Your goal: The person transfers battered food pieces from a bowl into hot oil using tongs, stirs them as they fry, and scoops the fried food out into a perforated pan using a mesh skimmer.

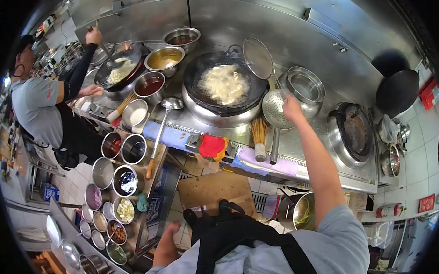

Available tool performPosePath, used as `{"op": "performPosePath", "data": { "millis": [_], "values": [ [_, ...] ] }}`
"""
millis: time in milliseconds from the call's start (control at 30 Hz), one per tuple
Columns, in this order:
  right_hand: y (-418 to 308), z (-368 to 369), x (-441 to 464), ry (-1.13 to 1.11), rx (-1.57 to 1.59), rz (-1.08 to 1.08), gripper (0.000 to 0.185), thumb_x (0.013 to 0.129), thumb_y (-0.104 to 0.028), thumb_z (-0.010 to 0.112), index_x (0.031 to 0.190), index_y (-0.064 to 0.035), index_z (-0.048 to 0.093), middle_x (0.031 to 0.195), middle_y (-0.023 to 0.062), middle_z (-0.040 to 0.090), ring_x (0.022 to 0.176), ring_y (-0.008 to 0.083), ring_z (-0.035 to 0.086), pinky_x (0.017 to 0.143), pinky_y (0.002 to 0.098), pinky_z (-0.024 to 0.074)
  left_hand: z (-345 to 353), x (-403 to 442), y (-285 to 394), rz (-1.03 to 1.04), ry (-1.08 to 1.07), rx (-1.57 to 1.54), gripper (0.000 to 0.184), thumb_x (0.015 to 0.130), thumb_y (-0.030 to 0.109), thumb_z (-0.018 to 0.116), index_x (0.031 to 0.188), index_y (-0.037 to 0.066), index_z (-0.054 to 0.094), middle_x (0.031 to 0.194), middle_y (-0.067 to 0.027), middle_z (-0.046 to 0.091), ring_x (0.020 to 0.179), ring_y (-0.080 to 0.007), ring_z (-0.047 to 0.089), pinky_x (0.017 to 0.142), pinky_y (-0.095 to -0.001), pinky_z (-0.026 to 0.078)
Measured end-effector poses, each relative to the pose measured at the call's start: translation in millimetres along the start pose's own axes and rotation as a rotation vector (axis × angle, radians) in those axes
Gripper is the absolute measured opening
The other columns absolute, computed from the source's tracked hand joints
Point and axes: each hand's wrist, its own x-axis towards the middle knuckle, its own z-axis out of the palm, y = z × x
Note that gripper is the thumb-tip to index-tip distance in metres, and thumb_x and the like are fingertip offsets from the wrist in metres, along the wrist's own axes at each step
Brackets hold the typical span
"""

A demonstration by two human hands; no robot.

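Note:
My right hand (292, 109) is closed around the handle of a round wire-mesh skimmer (257, 57). The skimmer's mesh is raised over the right rim of a black wok (194, 88). Pale, frothy food bubbles in the wok's oil (224, 84). Below my right hand, a perforated strainer ladle (274, 109) lies on the stove, its handle toward me. A bamboo wok brush (259, 138) lies left of that handle. My left hand (172, 227) hangs low beside my body, fingers curled, with nothing visible in it.
A co-worker (42, 102) at the left stirs a second wok (101, 75) with a ladle. Metal bowls of liquid (164, 59) stand between the woks. Several containers of ingredients (125, 210) crowd the left side table. Another ladle (172, 103) bridges stove and table. A dark wok (357, 129) sits at right.

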Motion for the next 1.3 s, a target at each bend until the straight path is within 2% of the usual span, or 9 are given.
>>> {"op": "performPosePath", "data": {
  "millis": [300, 600, 700, 767, 800, 967, 1033, 1067, 1300],
  "values": [
    [-55, -10, -3, -0.774, 0.834, 0.83, 0.031, 0.086, -0.001, 0.038, 0.115, -0.0093, 0.043, 0.064, 0.0051, 0.05, 0.044, 0.008, 0.043, 0.037, 0.0249, 0.037, 78, -191, -53, -0.241, 0.226, -0.057, 0.026, 0.069, 0.022, 0.06, 0.092, 0.009, 0.058, 0.094, -0.0112, 0.06, 0.08, -0.0297, 0.059, 0.067, -0.0422, 0.05],
    [-91, -1, -32, -0.899, 1.224, 0.882, 0.007, 0.092, -0.009, 0.041, 0.096, -0.0133, 0.045, 0.065, -0.0007, 0.046, 0.041, 0.0011, 0.033, 0.034, 0.0162, 0.0247, 123, -185, -13, -0.024, 0.533, -0.085, 0.023, 0.083, 0.03, 0.05, 0.096, 0.013, 0.057, 0.09, -0.0071, 0.058, 0.076, -0.0273, 0.055, 0.066, -0.0366, 0.047],
    [-100, 10, -39, -0.886, 1.295, 0.788, 0.004, 0.092, -0.01, 0.041, 0.09, -0.0128, 0.044, 0.065, -0.0008, 0.046, 0.041, 0.0013, 0.033, 0.034, 0.0167, 0.024, 103, -169, -13, -0.01, 0.206, -0.105, 0.024, 0.083, 0.029, 0.052, 0.099, 0.013, 0.056, 0.084, -0.0057, 0.058, 0.078, -0.0265, 0.056, 0.071, -0.036, 0.047],
    [-101, 9, -42, -0.852, 1.397, 0.831, 0.005, 0.091, -0.01, 0.042, 0.087, -0.0128, 0.043, 0.064, -0.0007, 0.045, 0.041, 0.0019, 0.032, 0.034, 0.0175, 0.0238, 99, -169, -23, -0.37, 0.133, -1.624, 0.019, 0.085, 0.023, 0.05, 0.101, 0.015, 0.054, 0.081, -0.0031, 0.057, 0.072, -0.024, 0.055, 0.061, -0.0388, 0.046],
    [-97, 20, -47, -0.848, 1.36, 0.783, 0.005, 0.091, -0.01, 0.042, 0.087, -0.0132, 0.043, 0.064, -0.0003, 0.045, 0.041, 0.0023, 0.032, 0.034, 0.018, 0.0239, 91, -162, -29, -0.663, 0.187, -1.762, 0.019, 0.088, 0.02, 0.045, 0.105, 0.015, 0.052, 0.079, -0.0024, 0.056, 0.067, -0.0219, 0.056, 0.054, -0.0381, 0.044],
    [-88, 35, -60, -0.785, 1.446, 0.789, 0.005, 0.091, -0.01, 0.042, 0.089, -0.0142, 0.042, 0.064, 0.0008, 0.045, 0.042, 0.004, 0.032, 0.035, 0.019, 0.024, 20, -146, -45, -0.651, 0.076, -1.697, 0.02, 0.09, 0.02, 0.041, 0.106, 0.014, 0.052, 0.078, -0.0024, 0.056, 0.06, -0.018, 0.053, 0.051, -0.0347, 0.043],
    [-77, 39, -68, -0.773, 1.513, 0.763, 0.008, 0.09, -0.009, 0.043, 0.097, -0.0134, 0.043, 0.064, 0.0014, 0.045, 0.042, 0.0039, 0.032, 0.035, 0.0188, 0.0244, 13, -138, -57, 0.246, 0.439, -0.593, 0.022, 0.09, 0.017, 0.038, 0.105, 0.012, 0.053, 0.079, -0.0026, 0.056, 0.058, -0.016, 0.051, 0.051, -0.0342, 0.042],
    [-72, 36, -70, -0.74, 1.543, 0.787, 0.012, 0.09, -0.009, 0.044, 0.101, -0.0134, 0.043, 0.064, 0.0013, 0.045, 0.042, 0.0039, 0.032, 0.035, 0.0186, 0.0247, -4, -136, -38, -0.314, 0.293, -1.431, 0.023, 0.089, 0.016, 0.038, 0.103, 0.008, 0.054, 0.081, -0.0041, 0.056, 0.059, -0.0183, 0.052, 0.052, -0.036, 0.043],
    [-17, -35, -102, -0.486, 1.74, 0.872, 0.026, 0.09, -0.007, 0.045, 0.115, -0.0116, 0.041, 0.064, 0.0014, 0.045, 0.042, 0.0042, 0.033, 0.037, 0.0185, 0.0259, 8, -95, -55, -0.271, 0.026, -1.013, 0.018, 0.081, 0.016, 0.05, 0.097, 0.011, 0.059, 0.079, -0.0043, 0.059, 0.072, -0.0219, 0.056, 0.057, -0.0338, 0.046]
  ]
}}
